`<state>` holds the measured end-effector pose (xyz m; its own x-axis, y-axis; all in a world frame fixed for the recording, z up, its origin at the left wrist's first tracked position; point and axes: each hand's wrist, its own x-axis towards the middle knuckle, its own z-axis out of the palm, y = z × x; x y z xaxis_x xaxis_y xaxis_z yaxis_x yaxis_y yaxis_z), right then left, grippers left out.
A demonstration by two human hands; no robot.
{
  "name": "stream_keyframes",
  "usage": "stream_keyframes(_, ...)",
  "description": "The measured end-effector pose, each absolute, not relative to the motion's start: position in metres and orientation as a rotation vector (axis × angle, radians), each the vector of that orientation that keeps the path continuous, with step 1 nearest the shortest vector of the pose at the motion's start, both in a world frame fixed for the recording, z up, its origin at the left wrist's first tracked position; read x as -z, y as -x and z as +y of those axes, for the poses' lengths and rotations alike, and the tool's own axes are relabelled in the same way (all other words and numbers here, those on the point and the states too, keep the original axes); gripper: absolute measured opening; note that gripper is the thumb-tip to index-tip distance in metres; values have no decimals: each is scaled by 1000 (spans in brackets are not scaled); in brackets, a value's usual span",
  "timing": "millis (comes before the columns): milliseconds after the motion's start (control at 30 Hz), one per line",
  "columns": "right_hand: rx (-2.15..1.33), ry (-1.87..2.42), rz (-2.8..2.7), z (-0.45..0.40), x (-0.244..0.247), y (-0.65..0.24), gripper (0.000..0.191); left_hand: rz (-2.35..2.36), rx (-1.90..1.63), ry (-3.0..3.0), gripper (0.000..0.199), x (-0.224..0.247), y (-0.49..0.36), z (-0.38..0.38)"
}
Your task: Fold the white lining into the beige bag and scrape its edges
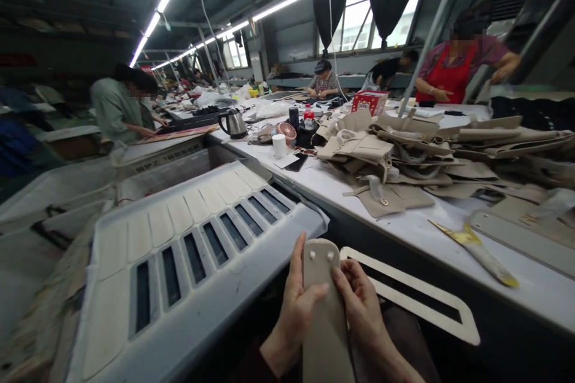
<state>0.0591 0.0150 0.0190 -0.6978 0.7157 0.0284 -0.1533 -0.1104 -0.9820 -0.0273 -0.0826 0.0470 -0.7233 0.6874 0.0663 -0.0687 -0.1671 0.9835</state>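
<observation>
A long beige strip (324,323) with a rounded end stands up in front of me, with two small white pieces near its top. My left hand (296,305) grips its left edge, thumb across the face. At the right edge, my right hand (362,302) holds the strip with bent fingers close to the top. Behind my right hand lies a pale oblong frame-shaped piece (458,323) with a long slot. To the left, a white-covered board (265,257) carries a row of pale flat strips (150,230) and several dark slot-shaped pieces or openings.
The white table (449,251) on the right bears a heap of beige bag pieces (381,149), a glue-stained brush (480,251), a white cup (279,145) and a kettle (233,124). People work around the tables, one in a red apron (449,78).
</observation>
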Motion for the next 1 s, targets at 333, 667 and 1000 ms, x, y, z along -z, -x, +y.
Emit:
stream_keyframes(333,-1335,524,-2205,29,-44,-62,44,1524,-1881,-916,61,-46,56,-81)
stream_keyframes(667,-1286,539,-1987,27,-78,-54,21,1674,-1707,-1080,36,-58,65,-77)
stream_keyframes(1000,-1775,635,-1555,16,-63,-51,32,1631,-1817,-977,25,-59,62,-80)
